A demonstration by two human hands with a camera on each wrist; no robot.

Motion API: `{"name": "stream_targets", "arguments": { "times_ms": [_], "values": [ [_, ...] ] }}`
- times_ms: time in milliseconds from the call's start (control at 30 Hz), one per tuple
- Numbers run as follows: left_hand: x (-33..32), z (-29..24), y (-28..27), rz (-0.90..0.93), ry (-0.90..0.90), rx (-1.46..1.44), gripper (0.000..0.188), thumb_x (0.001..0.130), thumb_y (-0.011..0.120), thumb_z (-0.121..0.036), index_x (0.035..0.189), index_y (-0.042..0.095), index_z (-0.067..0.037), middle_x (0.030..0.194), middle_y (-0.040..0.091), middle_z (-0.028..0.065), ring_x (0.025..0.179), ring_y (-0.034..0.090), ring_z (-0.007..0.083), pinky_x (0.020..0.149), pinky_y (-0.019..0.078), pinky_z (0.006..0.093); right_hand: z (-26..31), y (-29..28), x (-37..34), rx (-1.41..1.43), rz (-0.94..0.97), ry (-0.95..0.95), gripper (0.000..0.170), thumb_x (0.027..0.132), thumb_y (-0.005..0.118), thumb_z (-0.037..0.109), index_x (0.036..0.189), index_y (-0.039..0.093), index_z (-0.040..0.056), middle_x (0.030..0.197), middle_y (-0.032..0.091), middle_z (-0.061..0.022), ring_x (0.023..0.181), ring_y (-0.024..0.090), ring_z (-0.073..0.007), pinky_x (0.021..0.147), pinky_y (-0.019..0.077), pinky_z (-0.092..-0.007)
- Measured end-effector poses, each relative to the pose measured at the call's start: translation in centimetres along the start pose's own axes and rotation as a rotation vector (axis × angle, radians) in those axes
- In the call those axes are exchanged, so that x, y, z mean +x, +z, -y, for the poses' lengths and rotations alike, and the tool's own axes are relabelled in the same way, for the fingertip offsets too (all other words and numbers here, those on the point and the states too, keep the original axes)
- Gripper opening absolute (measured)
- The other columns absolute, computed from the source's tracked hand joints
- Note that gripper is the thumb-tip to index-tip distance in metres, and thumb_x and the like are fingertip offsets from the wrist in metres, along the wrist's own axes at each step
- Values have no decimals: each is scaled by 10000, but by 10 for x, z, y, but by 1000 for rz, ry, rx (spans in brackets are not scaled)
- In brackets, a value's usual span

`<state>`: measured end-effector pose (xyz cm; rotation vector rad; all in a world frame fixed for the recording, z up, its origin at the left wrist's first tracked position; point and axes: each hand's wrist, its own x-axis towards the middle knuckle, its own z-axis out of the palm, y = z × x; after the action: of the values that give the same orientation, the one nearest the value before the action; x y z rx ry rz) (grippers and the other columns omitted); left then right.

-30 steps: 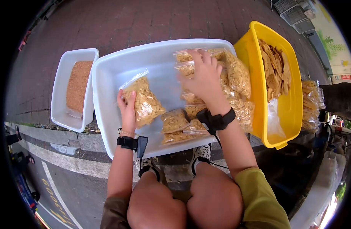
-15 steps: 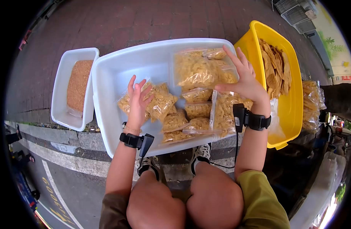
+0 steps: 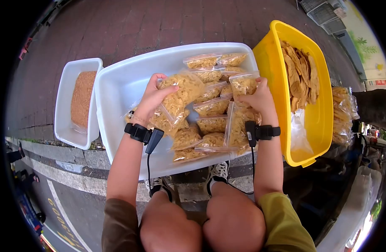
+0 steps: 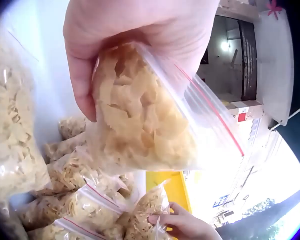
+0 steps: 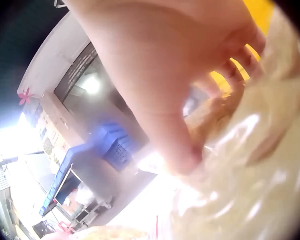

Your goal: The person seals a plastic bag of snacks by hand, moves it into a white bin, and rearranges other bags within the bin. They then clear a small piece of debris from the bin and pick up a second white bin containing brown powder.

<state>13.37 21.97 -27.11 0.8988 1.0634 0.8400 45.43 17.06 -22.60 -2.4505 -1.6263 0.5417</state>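
- A bag of pale flakes (image 3: 186, 86) was held by the left hand (image 3: 153, 98) over the middle of the large white tub (image 3: 121, 84); its grip was closed round the bag, with the thumb laid across it.
- The bag's zip strip (image 4: 210, 110) (a red line was shown along it) was turned away from the palm in the left wrist view.
- A smaller bag (image 3: 243, 84) was grasped by the right hand (image 3: 261, 100) near the tub's right edge, pinched between thumb and fingers.
- Beneath the left hand, more flakes in clear plastic (image 3: 167, 122) were seen; whether they were touched by the held bag could not be told.
- Packed bags (image 3: 211, 107) were spread from the tub's far edge to its near edge, mostly in the right half.
- Brown sheets (image 3: 300, 80) were contained in a yellow tub (image 3: 321, 130) beside the right edge, and brown granules (image 3: 83, 96) in a small white tub (image 3: 62, 107) beside the left edge.
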Motion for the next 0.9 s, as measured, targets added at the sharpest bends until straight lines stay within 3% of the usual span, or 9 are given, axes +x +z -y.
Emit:
{"name": "stream_targets", "arguments": {
  "times_ms": [100, 200, 267, 367, 433, 533, 633, 733, 900],
  "values": [
    [-13, -31, -13, 76, 8, 330, 455, 803, 693, -41, 1164, 421, -96, 977, 618, 74, 874, 627, 133, 740, 518, 261, -16, -11, 4, 494, -115, 7, 882, 555, 874, 184, 1260, 373, 16, 1172, 537, -195, 1030, 563, -272, 854, 491, -361],
    [-17, -47, -8, 122, 79, 170, 451, 779, 717, -62, 1145, 454, -84, 1013, 574, 79, 877, 584, 99, 727, 474, 234, -16, -33, -7, 681, -162, -79, 839, 593, 847, 99, 1277, 364, 39, 1182, 517, -186, 1011, 558, -243, 834, 498, -358],
    [-2, -46, 10, 152, 111, 137, 502, 801, 711, -123, 1213, 428, -87, 1054, 552, 89, 970, 558, 116, 835, 450, 268, -4, -45, -20, 731, -134, -134, 788, 612, 792, 4, 1284, 384, 54, 1197, 507, -152, 1029, 546, -238, 880, 477, -370],
    [38, -28, 45, 166, 233, 180, 495, 833, 688, -116, 1226, 391, -85, 1188, 520, 125, 960, 596, 138, 780, 501, 258, 11, -55, -34, 504, -228, -509, 692, 572, 644, -135, 1223, 511, 58, 1193, 548, -104, 1135, 507, -279, 1000, 402, -364],
    [73, 20, 57, -222, 406, 490, 608, 865, 688, -283, 1286, 316, -52, 1201, 490, 139, 1003, 567, 156, 798, 483, 258, 25, -60, -43, 303, -220, -585, 674, 582, 606, -152, 1214, 533, 68, 1205, 551, -116, 1157, 494, -303, 1005, 402, -378],
    [103, 77, 43, -410, 322, 567, 754, 865, 684, -383, 1344, 228, -20, 1190, 494, 151, 1036, 543, 177, 821, 470, 265, 30, -32, -44, 30, -155, -767, 649, 634, 546, -159, 1225, 575, 109, 1266, 541, -127, 1212, 457, -354, 1032, 372, -440],
    [52, 24, 60, -158, 89, 195, 790, 860, 700, -349, 1367, 201, -5, 1194, 497, 166, 1017, 546, 178, 818, 470, 264, 21, 21, -36, -66, -177, -756, 628, 640, 570, -136, 1211, 588, 125, 1263, 547, -98, 1225, 444, -347, 1031, 355, -473],
    [60, 39, 58, -57, 297, 243, 722, 871, 696, -285, 1357, 245, 2, 1198, 504, 157, 1037, 530, 168, 846, 458, 280, 27, 30, -37, -89, -231, -616, 608, 641, 613, -93, 1198, 592, 149, 1246, 555, -80, 1224, 432, -340, 1013, 354, -482],
    [45, 28, 65, -152, 225, 180, 594, 887, 669, -212, 1315, 327, 16, 1183, 529, 133, 1066, 523, 185, 906, 432, 315, 22, -4, -30, -131, -88, -573, 640, 599, 709, 22, 1207, 557, 152, 1186, 543, -75, 1049, 469, -340, 936, 384, -431]
  ]
}}
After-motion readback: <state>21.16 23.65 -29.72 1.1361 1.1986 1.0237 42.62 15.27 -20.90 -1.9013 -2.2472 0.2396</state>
